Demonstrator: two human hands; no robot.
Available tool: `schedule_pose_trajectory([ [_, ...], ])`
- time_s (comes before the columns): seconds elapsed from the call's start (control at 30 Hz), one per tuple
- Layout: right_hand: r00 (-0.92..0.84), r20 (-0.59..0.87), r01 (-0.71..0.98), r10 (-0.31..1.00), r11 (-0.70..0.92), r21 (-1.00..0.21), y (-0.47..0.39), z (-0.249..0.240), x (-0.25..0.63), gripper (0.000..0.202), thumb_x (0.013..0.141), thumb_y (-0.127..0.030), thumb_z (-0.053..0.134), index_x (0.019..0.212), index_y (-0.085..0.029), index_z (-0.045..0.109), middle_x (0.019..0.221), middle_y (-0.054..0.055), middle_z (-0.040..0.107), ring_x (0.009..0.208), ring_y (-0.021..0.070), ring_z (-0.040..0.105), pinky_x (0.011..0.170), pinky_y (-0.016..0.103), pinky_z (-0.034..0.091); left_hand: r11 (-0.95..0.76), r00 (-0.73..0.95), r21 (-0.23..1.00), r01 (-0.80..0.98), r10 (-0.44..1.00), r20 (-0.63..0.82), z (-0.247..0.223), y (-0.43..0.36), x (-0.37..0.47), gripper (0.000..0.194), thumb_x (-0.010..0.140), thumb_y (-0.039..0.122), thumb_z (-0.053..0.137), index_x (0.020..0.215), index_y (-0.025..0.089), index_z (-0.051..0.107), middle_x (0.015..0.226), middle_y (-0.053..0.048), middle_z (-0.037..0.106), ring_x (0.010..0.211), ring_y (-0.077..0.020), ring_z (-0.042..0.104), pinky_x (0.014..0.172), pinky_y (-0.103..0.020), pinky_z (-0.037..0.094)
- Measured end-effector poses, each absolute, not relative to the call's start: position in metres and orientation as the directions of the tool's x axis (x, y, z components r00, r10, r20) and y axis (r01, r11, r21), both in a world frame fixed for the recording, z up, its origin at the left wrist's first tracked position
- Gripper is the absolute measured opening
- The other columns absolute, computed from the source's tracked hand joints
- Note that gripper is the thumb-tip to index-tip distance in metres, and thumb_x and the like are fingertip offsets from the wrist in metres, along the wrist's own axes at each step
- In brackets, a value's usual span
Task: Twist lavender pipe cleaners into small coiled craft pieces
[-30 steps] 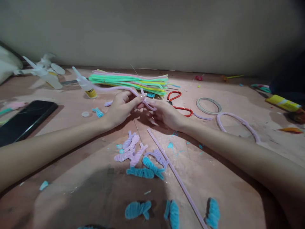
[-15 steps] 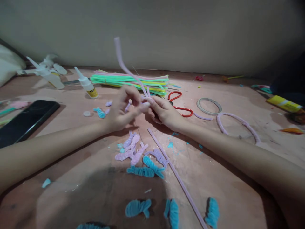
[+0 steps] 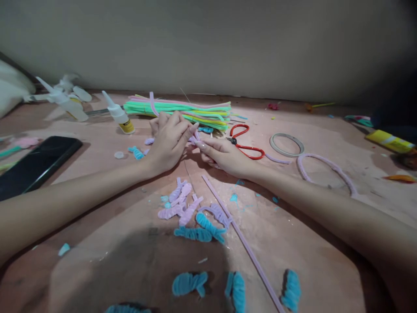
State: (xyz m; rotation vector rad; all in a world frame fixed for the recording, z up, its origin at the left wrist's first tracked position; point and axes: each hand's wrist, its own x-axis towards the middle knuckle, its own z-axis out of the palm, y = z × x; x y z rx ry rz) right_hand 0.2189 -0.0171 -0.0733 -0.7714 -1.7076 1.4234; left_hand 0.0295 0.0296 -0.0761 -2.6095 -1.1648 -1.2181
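Curling around the lilac pipe cleaner (image 3: 152,102), the left hand (image 3: 170,140) had brought its free end lower; the right hand (image 3: 226,155) pinched it alongside, so both apparently worked it together, near the worktop's (image 3: 312,243) far edge.

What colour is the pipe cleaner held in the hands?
The pipe cleaner is pale purple, seen best in the head view beyond the left hand.

The left hand (image 3: 171,141) and right hand (image 3: 224,154) hold a lilac pipe cleaner (image 3: 152,102); a multicoloured bundle (image 3: 195,105) lies by the table's (image 3: 293,248) far edge.
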Motion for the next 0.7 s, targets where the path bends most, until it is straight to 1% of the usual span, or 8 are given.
schedule_pose_trajectory([
  [0.07,-0.584,0.183,-0.086,0.791,0.164,-0.983,-0.016,-0.074,0.221,0.027,0.111,-0.028,0.046,0.099,-0.012,0.063,0.060,-0.010,0.038,0.049,0.0055,0.027,0.047,0.020,0.023,-0.716,0.415,0.255,0.649,0.615,0.670,-0.074,0.026,0.029,0.068,0.106,0.067,0.022,0.085,0.019,0.064,0.096,-0.010,0.062,0.103,-0.0292,0.054,0.099,-0.051,0.038],
  [0.13,-0.617,0.196,-0.114,0.762,0.160,-0.980,-0.015,-0.074,0.224,0.028,0.110,-0.033,0.049,0.099,-0.011,0.064,0.060,-0.010,0.038,0.049,0.0053,0.027,0.046,0.020,0.022,-0.718,0.434,0.256,0.647,0.622,0.652,-0.073,0.024,0.029,0.068,0.106,0.067,0.021,0.089,0.019,0.067,0.099,-0.010,0.062,0.105,-0.0300,0.054,0.101,-0.052,0.038],
  [0.23,-0.635,0.210,-0.125,0.743,0.169,-0.978,-0.015,-0.074,0.227,0.031,0.107,-0.039,0.055,0.099,-0.011,0.065,0.062,-0.009,0.040,0.051,0.0050,0.028,0.045,0.020,0.021,-0.718,0.451,0.260,0.645,0.633,0.628,-0.072,0.021,0.029,0.067,0.107,0.064,0.021,0.093,0.019,0.069,0.100,-0.011,0.062,0.106,-0.0299,0.055,0.104,-0.053,0.037],
  [0.33,-0.660,0.187,-0.113,0.728,0.150,-0.982,-0.015,-0.072,0.228,0.033,0.107,-0.042,0.056,0.098,-0.011,0.065,0.063,-0.009,0.040,0.051,0.0047,0.028,0.045,0.020,0.020,-0.723,0.447,0.251,0.643,0.621,0.644,-0.071,0.020,0.029,0.065,0.108,0.063,0.023,0.095,0.019,0.069,0.100,-0.010,0.062,0.108,-0.0295,0.055,0.105,-0.053,0.037],
  [0.43,-0.661,0.170,-0.114,0.731,0.127,-0.985,-0.016,-0.072,0.226,0.033,0.107,-0.042,0.055,0.094,-0.013,0.062,0.062,-0.009,0.039,0.051,0.0047,0.027,0.045,0.019,0.021,-0.758,0.439,0.259,0.598,0.581,0.686,-0.073,0.024,0.029,0.060,0.107,0.063,0.029,0.095,0.020,0.069,0.099,-0.009,0.064,0.106,-0.0287,0.056,0.104,-0.052,0.038],
  [0.53,-0.607,0.198,-0.147,0.770,0.137,-0.980,-0.016,-0.073,0.224,0.029,0.109,-0.038,0.053,0.094,-0.014,0.060,0.061,-0.010,0.036,0.050,0.0053,0.026,0.044,0.018,0.022,-0.789,0.411,0.297,0.538,0.553,0.724,-0.076,0.029,0.028,0.051,0.106,0.061,0.040,0.094,0.021,0.070,0.096,-0.008,0.066,0.104,-0.0284,0.058,0.104,-0.051,0.039],
  [0.6,-0.582,0.200,-0.153,0.789,0.136,-0.979,-0.016,-0.073,0.223,0.028,0.110,-0.035,0.050,0.097,-0.013,0.061,0.059,-0.010,0.035,0.049,0.0057,0.025,0.044,0.019,0.022,-0.796,0.392,0.313,0.518,0.546,0.741,-0.077,0.031,0.028,0.044,0.105,0.058,0.047,0.096,0.022,0.071,0.102,-0.009,0.069,0.107,-0.0290,0.059,0.105,-0.051,0.039],
  [0.7,-0.582,0.179,-0.140,0.793,0.119,-0.983,-0.016,-0.073,0.223,0.029,0.110,-0.035,0.048,0.098,-0.013,0.062,0.058,-0.010,0.037,0.047,0.0055,0.026,0.043,0.018,0.022,-0.806,0.381,0.311,0.504,0.530,0.758,-0.076,0.029,0.027,0.036,0.103,0.055,0.054,0.100,0.025,0.073,0.116,-0.009,0.072,0.116,-0.0301,0.059,0.106,-0.051,0.039],
])
